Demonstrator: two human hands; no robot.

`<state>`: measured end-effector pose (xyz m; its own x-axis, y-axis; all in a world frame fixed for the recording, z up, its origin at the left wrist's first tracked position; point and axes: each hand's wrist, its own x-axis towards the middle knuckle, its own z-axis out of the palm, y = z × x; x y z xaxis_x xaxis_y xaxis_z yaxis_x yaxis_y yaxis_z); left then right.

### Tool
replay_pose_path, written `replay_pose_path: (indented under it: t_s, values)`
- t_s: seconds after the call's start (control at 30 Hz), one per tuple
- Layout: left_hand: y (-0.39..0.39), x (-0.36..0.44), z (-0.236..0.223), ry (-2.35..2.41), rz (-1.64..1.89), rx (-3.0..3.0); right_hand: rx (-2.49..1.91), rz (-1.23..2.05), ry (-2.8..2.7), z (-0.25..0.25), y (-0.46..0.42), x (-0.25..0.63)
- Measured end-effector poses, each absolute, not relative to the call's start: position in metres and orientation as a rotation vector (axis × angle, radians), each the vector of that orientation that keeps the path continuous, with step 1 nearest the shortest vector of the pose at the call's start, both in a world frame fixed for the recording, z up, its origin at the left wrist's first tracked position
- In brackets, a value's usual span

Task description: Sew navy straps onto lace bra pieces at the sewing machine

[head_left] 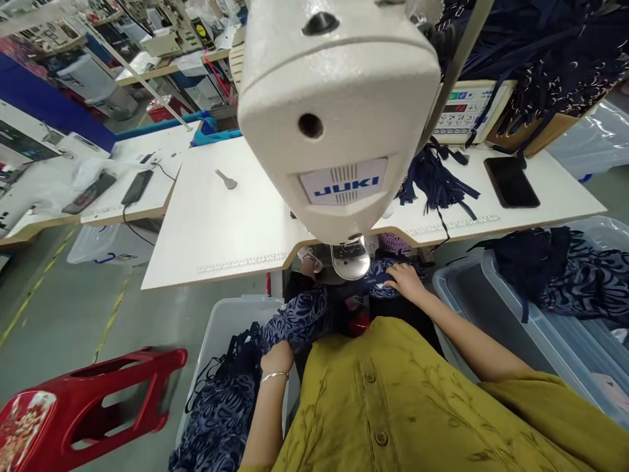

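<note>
A navy and blue patterned garment point(301, 314) stretches across my lap, under the head of a white sewing machine point(339, 124). My left hand point(278, 359), with a bracelet at the wrist, is closed on the garment's left part beside a clear bin. On the other side, my right hand point(407, 283) grips the garment's right part, just right of the machine's needle area. The shiny metal plate point(352, 259) under the machine head sits between my hands. The needle itself is hard to make out.
Similar garments point(221, 406) fill a bin at left; more garments point(580, 275) lie over bins at right. On the white table point(221, 223) are a phone point(512, 182), navy straps point(437, 180) and a small metal piece point(226, 179). A red stool point(113, 400) stands left.
</note>
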<state>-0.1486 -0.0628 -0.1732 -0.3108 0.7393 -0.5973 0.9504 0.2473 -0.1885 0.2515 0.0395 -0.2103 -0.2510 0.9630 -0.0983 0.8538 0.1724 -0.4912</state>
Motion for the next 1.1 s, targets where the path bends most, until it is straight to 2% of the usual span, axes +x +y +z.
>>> replay_pose_path:
  t_s: [0.1, 0.23, 0.47, 0.63, 0.8, 0.97, 1.1]
  values:
    - [-0.038, -0.134, -0.161, 1.980, -0.472, 1.735, -1.722, 0.682, -2.294, -0.214, 0.042, 0.259]
    - [-0.022, -0.097, -0.172, 1.741, -0.151, 1.923, -1.595, 0.747, -2.376, -0.212, 0.042, 0.275]
    - [-0.015, -0.062, -0.193, 1.757, 0.137, 1.638, -1.540, 0.661, -2.190, -0.166, 0.026, 0.313]
    - [-0.008, -0.018, -0.166, 1.487, 0.381, 1.268, -1.411, 0.750, -1.982, -0.105, -0.003, 0.297]
    - [-0.003, 0.026, -0.132, 1.202, 0.713, 0.823, -1.223, 0.900, -2.049, -0.057, -0.022, 0.266]
    - [0.022, -0.002, -0.105, 1.109, 1.111, 0.456, -1.240, 0.906, -2.137, -0.055, -0.021, 0.270]
    - [0.025, -0.037, -0.080, 1.120, 1.263, 0.389, -1.308, 1.011, -2.278, -0.065, -0.011, 0.263]
